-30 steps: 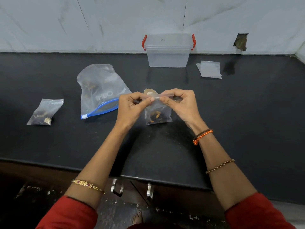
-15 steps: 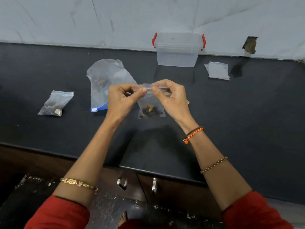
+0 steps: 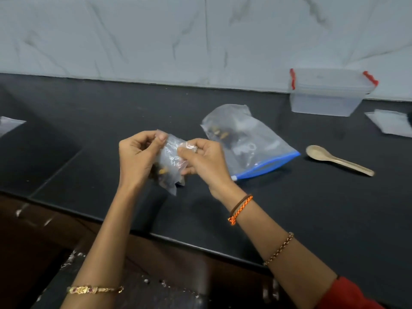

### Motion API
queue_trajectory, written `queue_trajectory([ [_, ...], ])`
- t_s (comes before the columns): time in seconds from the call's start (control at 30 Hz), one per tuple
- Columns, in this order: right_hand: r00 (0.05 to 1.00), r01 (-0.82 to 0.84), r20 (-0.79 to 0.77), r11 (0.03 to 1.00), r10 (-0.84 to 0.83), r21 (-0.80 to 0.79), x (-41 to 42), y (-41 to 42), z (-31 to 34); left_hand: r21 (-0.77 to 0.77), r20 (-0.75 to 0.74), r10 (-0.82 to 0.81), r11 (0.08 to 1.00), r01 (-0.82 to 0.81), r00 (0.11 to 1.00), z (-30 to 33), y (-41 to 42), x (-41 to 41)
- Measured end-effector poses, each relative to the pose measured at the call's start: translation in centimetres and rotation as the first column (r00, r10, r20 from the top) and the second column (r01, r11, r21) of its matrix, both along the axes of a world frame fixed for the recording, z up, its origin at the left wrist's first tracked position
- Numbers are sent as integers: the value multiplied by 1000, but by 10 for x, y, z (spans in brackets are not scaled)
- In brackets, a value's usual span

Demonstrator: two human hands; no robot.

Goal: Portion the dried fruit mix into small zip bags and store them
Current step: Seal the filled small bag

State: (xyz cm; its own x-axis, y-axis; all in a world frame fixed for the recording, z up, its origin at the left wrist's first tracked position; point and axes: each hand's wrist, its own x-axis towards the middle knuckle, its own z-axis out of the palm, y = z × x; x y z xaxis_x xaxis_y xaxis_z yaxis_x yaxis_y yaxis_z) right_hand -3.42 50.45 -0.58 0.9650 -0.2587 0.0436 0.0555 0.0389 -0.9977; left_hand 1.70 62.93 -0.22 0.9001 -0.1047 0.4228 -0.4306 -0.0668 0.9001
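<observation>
Clear small plastic zip bag (image 3: 170, 161) of dark dried fruit hangs above the black counter (image 3: 289, 208), its top pinched by left hand (image 3: 136, 157) and right hand (image 3: 206, 161) fingers

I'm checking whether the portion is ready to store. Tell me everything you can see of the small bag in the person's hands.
The small zip bag is clear, crinkled thin plastic, held tilted above the black counter. Dark and yellowish dried fruit sits in its lower part. The left hand and right hand pinch its top edge. Whether the zip is fully closed cannot be told.

Black countertop (image 3: 312, 208), marbled wall (image 3: 156, 36)
</observation>
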Motion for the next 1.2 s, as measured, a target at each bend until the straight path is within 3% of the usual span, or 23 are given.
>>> queue_trajectory([
  [0.17, 991, -9, -134, 1000, 7, -9, 38, 50, 0, 136, -76, -5, 991, 15, 997, -5, 46, 51],
  [0.3, 976, 85, -168, 953, -138, -289, 56, 52, -9, 216, -133, -43, 974, 72, 990, -24, 49, 78],
  [0.43, 963, 115, -119, 768, -242, -630, 61, 42, -15, 291, -156, -78, 949, 121, 985, -41, 35, 90],
  [0.5, 960, 125, -101, 717, -263, -685, 61, 39, -19, 322, -154, -102, 935, 148, 983, -46, 30, 88],
  [0.73, 944, 227, -33, 721, -328, -655, 58, 32, -28, 269, -103, -7, 962, 35, 995, -47, 27, 85],
  [0.9, 941, 287, 22, 765, -337, -577, 53, 17, -20, 256, 112, 120, 956, -145, 986, -30, 19, 78],
  [1.0, 937, 324, 49, 809, -346, -490, 44, 1, -7, 210, 128, 85, 971, -111, 988, -15, -1, 66],
  [1.2, 888, 460, 101, 857, -449, -233, 18, -66, 21, 74, 13, -104, 992, 103, 994, 10, -82, 41],
])
